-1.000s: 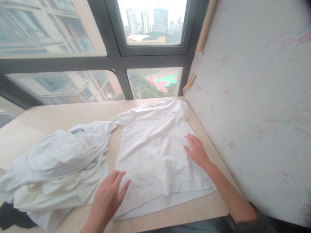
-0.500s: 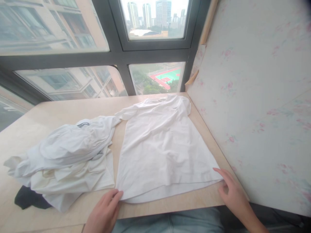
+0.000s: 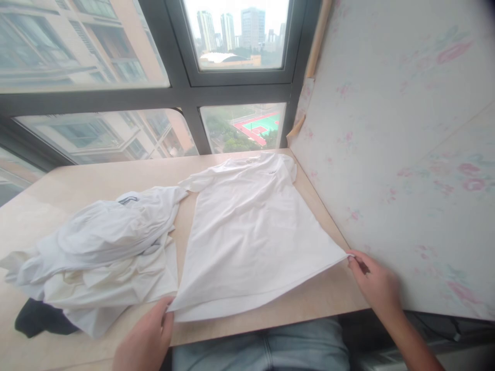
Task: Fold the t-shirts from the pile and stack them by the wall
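Observation:
A white T-shirt [image 3: 247, 232] lies spread over the pale wooden surface, collar toward the window and hem toward me. A small dark mark shows on its chest. My left hand [image 3: 145, 335] pinches the hem's left corner between thumb and fingers. At the opposite corner, my right hand [image 3: 375, 281] grips the hem, which looks lifted a little and pulled taut. The fabric between both hands is stretched, with slight diagonal wrinkles toward the middle.
Left of the shirt is a crumpled pile of white clothes [image 3: 108, 232], with a black cloth [image 3: 42, 317] under its near edge. A flower-patterned wall [image 3: 406, 154] borders the wooden top [image 3: 278, 322] on the right. Dark-framed windows [image 3: 232, 93] stand behind.
Both hands have closed on the hem corners and moved apart, the left hand leftward, the right slightly up. The hem is now straighter and tighter. The view has shifted a little.

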